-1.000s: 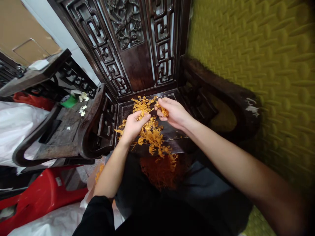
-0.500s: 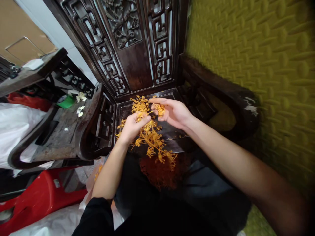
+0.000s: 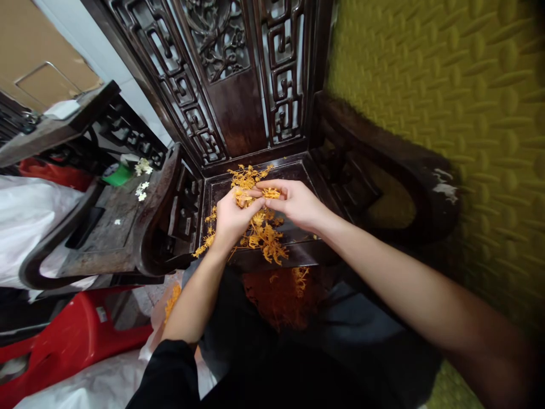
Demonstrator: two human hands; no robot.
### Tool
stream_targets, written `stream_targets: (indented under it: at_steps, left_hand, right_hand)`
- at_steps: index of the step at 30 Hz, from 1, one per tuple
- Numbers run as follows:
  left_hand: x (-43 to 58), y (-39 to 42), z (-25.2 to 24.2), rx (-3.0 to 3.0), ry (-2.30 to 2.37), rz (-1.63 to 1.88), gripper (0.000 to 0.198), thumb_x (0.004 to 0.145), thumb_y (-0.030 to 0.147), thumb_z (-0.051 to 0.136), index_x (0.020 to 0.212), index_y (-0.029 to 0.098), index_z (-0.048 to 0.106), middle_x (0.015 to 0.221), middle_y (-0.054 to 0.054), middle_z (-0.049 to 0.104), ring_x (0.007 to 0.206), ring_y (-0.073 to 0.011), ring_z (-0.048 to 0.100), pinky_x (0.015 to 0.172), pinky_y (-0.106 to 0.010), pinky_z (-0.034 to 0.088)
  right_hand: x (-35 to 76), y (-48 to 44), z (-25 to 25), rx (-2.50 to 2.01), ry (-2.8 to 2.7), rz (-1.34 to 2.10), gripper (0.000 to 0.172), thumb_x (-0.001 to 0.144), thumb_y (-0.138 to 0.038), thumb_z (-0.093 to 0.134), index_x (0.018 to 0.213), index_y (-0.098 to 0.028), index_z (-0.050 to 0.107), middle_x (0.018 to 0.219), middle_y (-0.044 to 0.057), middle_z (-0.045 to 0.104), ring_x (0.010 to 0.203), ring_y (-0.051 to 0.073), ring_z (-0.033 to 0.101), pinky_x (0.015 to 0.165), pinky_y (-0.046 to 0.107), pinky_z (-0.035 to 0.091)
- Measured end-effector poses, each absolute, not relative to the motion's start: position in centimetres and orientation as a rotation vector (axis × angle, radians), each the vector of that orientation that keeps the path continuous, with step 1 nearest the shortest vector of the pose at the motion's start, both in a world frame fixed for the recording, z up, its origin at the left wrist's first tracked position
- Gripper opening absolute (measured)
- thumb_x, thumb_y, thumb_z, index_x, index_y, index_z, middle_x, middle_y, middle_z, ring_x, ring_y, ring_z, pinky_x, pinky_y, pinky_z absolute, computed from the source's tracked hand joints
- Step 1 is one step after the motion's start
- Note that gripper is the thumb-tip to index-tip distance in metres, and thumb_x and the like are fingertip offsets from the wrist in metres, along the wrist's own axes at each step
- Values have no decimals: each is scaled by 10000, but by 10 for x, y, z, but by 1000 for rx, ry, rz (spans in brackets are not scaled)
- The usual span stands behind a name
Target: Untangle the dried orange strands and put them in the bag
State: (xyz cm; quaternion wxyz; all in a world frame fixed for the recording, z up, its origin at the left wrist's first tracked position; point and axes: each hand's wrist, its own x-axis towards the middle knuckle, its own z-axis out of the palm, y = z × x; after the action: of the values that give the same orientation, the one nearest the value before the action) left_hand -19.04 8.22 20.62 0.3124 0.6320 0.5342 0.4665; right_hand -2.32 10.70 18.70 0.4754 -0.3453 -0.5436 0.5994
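Orange, flower-like branching sprigs (image 3: 264, 237), seemingly plastic, lie heaped on the dark wooden seat (image 3: 300, 169) of a carved chair. My left hand (image 3: 230, 220) is over the heap, its thumb and fingers closed on an orange sprig (image 3: 242, 197). Close against it, my right hand (image 3: 301, 205) pinches a small orange floret cluster (image 3: 271, 193) between thumb and fingers. The two thumbs nearly meet, and the fingers partly hide where the pieces join. Below the seat's front edge, more orange pieces (image 3: 300, 278) are over a reddish-brown container or bag that is hard to make out.
The carved chair back (image 3: 242, 113) rises ahead, with curved armrests on both sides. At left, another wooden chair holds white blossoms (image 3: 142, 190) and a green roll (image 3: 118, 174). A red plastic stool (image 3: 85, 335) and white bags (image 3: 38, 227) stand left. Yellow textured matting (image 3: 434, 74) covers the right.
My right hand has turned inward, closing from a half-open cupped shape into a pinch beside the left hand. The orange sprigs near the seat's front edge have shifted. The view has moved slightly.
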Motion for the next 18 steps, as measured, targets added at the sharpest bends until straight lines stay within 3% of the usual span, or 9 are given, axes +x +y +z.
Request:
stream_targets:
  at_steps: [4, 11, 15, 18]
  left_hand:
    - [-194, 87, 202, 1703, 1481, 1124, 205, 761, 357, 781, 813, 162, 747, 859, -49, 750, 756, -175, 651, 741, -309, 493]
    - [-192, 87, 204, 1704, 1516, 1147, 68, 744, 226, 711, 756, 159, 708, 748, -10, 695, 653, -134, 581, 647, -266, 445]
    - [-185, 89, 204, 1589, 1458, 1338, 18, 713, 151, 675, 710, 161, 691, 737, -2, 684, 681, -130, 593, 678, -255, 461]
    - [-181, 93, 202, 1428, 1414, 1439, 43, 719, 157, 684, 680, 162, 668, 719, -3, 678, 662, -121, 585, 675, -251, 473]
  right_hand:
    - [-21, 108, 182, -910, -1493, 1314, 296, 800, -176, 767, 1094, -213, 781, 1198, 90, 738, 1105, 258, 681, 1044, 490, 513]
    - [-19, 106, 186, -1035, -1660, 1042, 245, 801, -148, 731, 1031, -208, 794, 1014, 68, 779, 768, 207, 693, 815, 419, 576]
    - [-24, 100, 196, -1109, -1588, 1170, 166, 841, -101, 651, 952, -182, 745, 752, 41, 747, 638, 191, 697, 693, 371, 595]
    - [-29, 99, 203, -1107, -1386, 1347, 122, 849, -69, 630, 865, -178, 683, 687, 36, 718, 633, 203, 721, 654, 369, 619]
